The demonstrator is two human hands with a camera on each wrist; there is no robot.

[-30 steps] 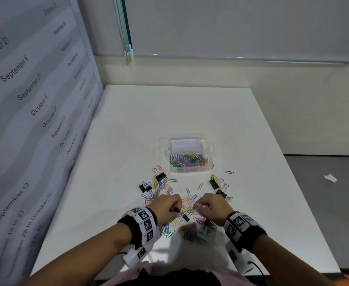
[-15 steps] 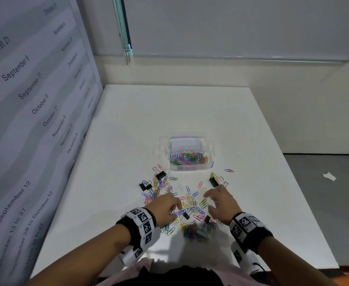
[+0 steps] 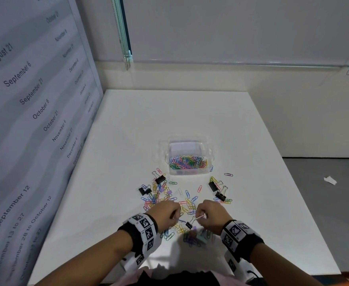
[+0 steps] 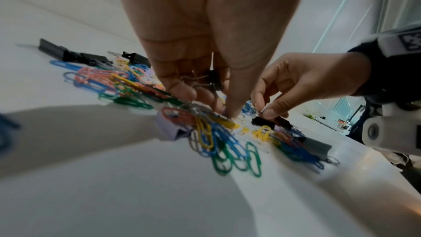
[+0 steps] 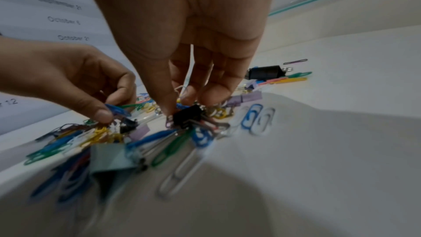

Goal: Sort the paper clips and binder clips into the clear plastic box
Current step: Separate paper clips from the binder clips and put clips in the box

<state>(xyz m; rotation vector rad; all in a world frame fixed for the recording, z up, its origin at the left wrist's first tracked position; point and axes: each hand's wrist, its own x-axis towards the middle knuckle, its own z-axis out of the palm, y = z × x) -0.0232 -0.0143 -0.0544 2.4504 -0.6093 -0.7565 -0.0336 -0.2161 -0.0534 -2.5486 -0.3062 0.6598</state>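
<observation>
The clear plastic box [image 3: 210, 152] sits mid-table with several coloured paper clips [image 3: 187, 161] inside. Loose paper clips [image 3: 188, 205] and black binder clips [image 3: 160, 179] lie scattered in front of it. My right hand [image 3: 200, 217] pinches a small black binder clip [image 3: 188, 225] by its wire handle just above the pile; in the right wrist view the fingers [image 5: 206, 95] close round this clip [image 5: 187, 117]. My left hand [image 3: 174, 217] pinches a blue paper clip [image 5: 116, 110], with another black binder clip [image 4: 214, 82] tucked in its curled fingers.
A panel printed with dates [image 3: 35, 120] walls the table's left side. More black binder clips [image 3: 212, 185] lie to the right of the pile, pastel ones [image 3: 201, 238] near the front edge. Grey floor with a paper scrap [image 3: 330, 180] lies beyond the right edge.
Half a second ago my right hand was spread open over the pile's right side. It has drawn back toward the left hand and now pinches a black binder clip. The left hand barely moved.
</observation>
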